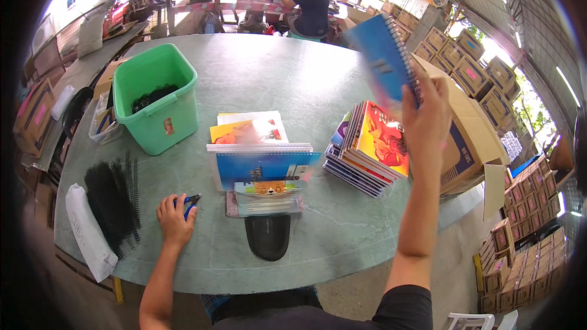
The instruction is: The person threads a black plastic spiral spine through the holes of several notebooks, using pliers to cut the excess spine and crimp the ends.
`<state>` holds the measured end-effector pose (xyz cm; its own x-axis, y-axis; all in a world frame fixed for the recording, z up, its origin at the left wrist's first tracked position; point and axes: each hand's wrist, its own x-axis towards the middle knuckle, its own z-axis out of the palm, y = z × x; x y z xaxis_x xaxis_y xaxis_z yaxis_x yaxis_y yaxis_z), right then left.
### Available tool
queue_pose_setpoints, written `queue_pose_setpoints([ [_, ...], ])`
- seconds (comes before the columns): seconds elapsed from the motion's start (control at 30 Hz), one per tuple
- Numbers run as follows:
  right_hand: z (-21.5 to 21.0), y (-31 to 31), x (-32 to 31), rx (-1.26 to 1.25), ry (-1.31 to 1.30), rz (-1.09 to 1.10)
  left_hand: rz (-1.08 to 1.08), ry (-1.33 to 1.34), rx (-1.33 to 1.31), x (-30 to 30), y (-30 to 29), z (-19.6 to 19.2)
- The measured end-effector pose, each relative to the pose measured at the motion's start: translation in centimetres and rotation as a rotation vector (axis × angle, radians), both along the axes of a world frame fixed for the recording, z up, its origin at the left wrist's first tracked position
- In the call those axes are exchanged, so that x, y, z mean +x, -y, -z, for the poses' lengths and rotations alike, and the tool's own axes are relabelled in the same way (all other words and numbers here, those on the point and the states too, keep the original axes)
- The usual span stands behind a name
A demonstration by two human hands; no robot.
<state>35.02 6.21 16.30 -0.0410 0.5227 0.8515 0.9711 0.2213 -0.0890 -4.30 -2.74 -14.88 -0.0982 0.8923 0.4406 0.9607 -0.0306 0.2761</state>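
My right hand [425, 107] holds up a blue spiral notebook [382, 49] by its coil-bound edge, above and beyond a stack of bound notebooks [382, 137] with a red and yellow cover on top. On the table at the left, my left hand [175, 219] is closed round blue-handled pliers [191, 205], their dark jaws pointing right. Between the hands stands a pile of unbound booklets [257, 168], blue cover in front, with punched holes along the upper edge. A small cover with an orange animal picture [269, 189] rests before it, and a black rounded piece [268, 238] lies nearest me.
A green bin [160, 119] with black coils inside stands at the far left. Loose black spiral coils [113, 201] lie beside a white wrapped roll [88, 232]. An open cardboard box [458, 146] is at the right, past the notebook stack. Another person [313, 6] sits beyond the table.
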Motion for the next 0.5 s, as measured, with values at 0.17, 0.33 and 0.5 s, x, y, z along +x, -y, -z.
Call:
queue_pose_setpoints([
  [0.17, 3.2, -7.4, 6.1, -0.380, 0.163, 0.260, 0.020, 0.021, 0.007, 0.4, -0.3, 0.0],
  [0.33, 12.7, -10.3, 7.8, -0.608, -0.028, 0.287, 0.037, 0.031, -0.004, 0.7, -0.4, -0.2],
  [0.5, 12.4, -11.0, 6.0, -0.661, -0.047, 0.284, 0.020, -0.026, 0.018, 0.6, -0.6, 0.1],
])
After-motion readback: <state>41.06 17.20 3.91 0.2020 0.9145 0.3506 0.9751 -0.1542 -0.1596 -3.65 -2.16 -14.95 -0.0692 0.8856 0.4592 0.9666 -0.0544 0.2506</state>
